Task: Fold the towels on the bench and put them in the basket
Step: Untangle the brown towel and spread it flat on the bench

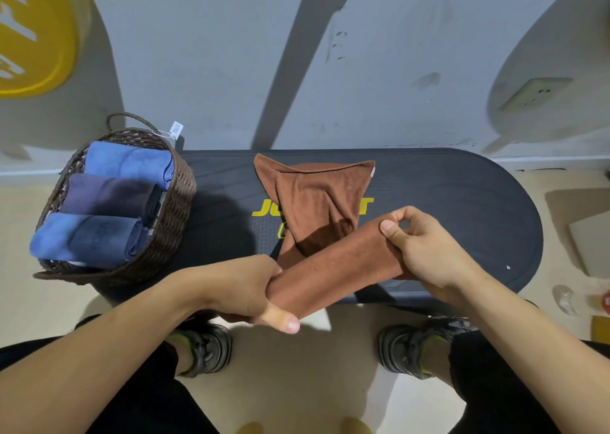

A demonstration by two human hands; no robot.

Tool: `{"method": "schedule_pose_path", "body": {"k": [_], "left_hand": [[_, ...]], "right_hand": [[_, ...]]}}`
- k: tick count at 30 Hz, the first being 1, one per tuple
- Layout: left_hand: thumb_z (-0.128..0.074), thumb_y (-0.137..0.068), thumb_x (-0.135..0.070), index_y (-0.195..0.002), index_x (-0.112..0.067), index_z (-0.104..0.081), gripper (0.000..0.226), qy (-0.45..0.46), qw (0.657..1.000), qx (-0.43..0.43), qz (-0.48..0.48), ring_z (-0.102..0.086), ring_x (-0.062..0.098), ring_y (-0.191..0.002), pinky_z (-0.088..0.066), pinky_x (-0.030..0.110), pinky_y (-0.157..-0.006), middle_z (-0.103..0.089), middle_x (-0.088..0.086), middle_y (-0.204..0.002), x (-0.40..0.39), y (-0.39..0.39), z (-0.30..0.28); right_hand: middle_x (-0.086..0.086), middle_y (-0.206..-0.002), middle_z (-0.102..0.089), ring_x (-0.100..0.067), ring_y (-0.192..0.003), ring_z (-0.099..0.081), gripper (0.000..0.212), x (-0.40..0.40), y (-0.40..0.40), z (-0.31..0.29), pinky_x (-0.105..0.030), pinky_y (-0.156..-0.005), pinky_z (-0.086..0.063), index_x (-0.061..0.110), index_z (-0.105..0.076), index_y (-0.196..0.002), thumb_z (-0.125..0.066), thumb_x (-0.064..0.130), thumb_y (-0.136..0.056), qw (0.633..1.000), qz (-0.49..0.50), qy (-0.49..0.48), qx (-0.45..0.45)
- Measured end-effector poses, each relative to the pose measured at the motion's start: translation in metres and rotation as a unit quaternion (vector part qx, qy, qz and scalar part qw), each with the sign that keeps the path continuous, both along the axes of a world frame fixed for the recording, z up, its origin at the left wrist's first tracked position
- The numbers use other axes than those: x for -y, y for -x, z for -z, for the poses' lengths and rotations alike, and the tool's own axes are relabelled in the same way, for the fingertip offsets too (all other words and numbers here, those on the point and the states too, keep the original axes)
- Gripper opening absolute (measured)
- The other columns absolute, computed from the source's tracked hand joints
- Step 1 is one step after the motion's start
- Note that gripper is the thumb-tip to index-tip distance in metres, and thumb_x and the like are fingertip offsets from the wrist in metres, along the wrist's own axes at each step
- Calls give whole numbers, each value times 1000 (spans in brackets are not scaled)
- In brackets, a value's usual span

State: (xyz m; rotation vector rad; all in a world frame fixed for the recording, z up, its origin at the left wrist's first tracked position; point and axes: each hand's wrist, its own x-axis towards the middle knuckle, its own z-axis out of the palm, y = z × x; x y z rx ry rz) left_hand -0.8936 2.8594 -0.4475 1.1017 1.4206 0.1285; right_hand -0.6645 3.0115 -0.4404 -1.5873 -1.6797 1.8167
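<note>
The person is mid-fold on the brown towel (317,202) over the bench (462,209): the left hand (244,288) grips its near end, the right hand (425,249) pinches the other. Next, it likely needs another fold before joining three towels in the basket (171,216)

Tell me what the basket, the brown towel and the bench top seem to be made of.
Basket: dark brown woven wicker or rattan-like strands, judging by the visible weave. Brown towel: soft matte cloth, probably microfibre, with a fine nap and limp folds. Bench top: dark moulded plastic or rubber, going by its dotted grip texture.
</note>
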Motion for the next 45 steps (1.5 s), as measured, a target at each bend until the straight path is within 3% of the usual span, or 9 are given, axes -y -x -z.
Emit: {"method": "schedule_pose_path", "body": {"k": [9, 13, 17, 21, 27, 30, 37, 40, 45], "left_hand": [[-80, -65, -62, -63, -24, -64, 41, 49, 997, -29, 55, -51, 9, -51, -40, 23, -52, -56, -8, -56, 14, 28, -7], [-81, -71, -55, -63, -21, -66, 38, 44, 999, 11, -30, -55, 8, -52, -44, 18, -51, -60, -7, -59, 16, 29, -9], [-81, -69, -55, -73, -18, -64, 40, -3, 998, 43, -34, -51, 10, -56, -40, 20, -53, -57, -6, -63, 21, 24, -9], [-85, -75, -31, -73, -30, -67, 18, -16, 995, 87, -46, -58, 2, -57, -44, 14, -54, -61, -13, -63, 23, 25, -11], [-90, -65, -43, -85, -17, -68, 39, 13, 998, 47, -27, -70, 16, -70, -52, 25, -60, -72, 0, -76, 21, 31, -13], [-89, -66, -48, -92, -11, -64, 52, 59, 998, 33, -19, -70, 30, -58, -53, 30, -50, -73, 12, -72, 19, 34, -10], [-83, -74, -41, -74, -16, -70, 29, -17, 988, -78, -132, -64, 13, -55, -50, 26, -56, -71, 7, -63, 8, 47, 5], [-86, -71, -40, -77, -12, -72, 31, -43, 971, -117, -202, -64, 9, -63, -51, 25, -65, -73, 1, -70, 3, 51, 9], [-80, -81, -26, -82, -13, -69, 16, -105, 912, -107, -381, -64, 7, -53, -51, 26, -51, -71, -4, -62, -11, 48, 12]], "right_hand": [[2, -86, -59, -13, -77, -55, 15, 0, -29, 28, -27, -60, -38, 18, -55, -103, -50, 32, -102, 975, -90, -95, 177], [7, -86, -57, -4, -78, -53, 14, -2, -39, 35, -22, -60, -36, 22, -55, -99, -50, 35, -102, 947, -170, -125, 244], [7, -85, -58, -4, -77, -53, 14, -2, -43, 40, -23, -60, -37, 23, -53, -93, -50, 35, -100, 925, -220, -145, 273], [3, -92, -63, -16, -86, -59, 16, 0, -45, 38, -33, -71, -43, 20, -58, -96, -53, 36, -99, 903, -282, -129, 296], [8, -86, -63, -7, -78, -56, 17, 2, -44, 37, -29, -65, -42, 26, -61, -89, -56, 41, -96, 882, -328, -124, 315], [7, -88, -65, -7, -80, -58, 16, -2, -43, 38, -30, -67, -46, 27, -62, -90, -58, 43, -96, 890, -316, -115, 308], [7, -78, -63, -7, -70, -57, 11, -14, -34, 45, -26, -57, -38, 24, -58, -92, -60, 33, -97, 949, -152, -158, 224], [5, -70, -66, -14, -64, -58, 13, -20, -29, 43, -28, -57, -42, 19, -58, -88, -61, 28, -96, 982, -22, -142, 122], [2, -66, -63, -15, -62, -56, 14, -29, -24, 33, -36, -62, -49, 18, -66, -79, -68, 25, -91, 989, 61, -131, 35]]}}
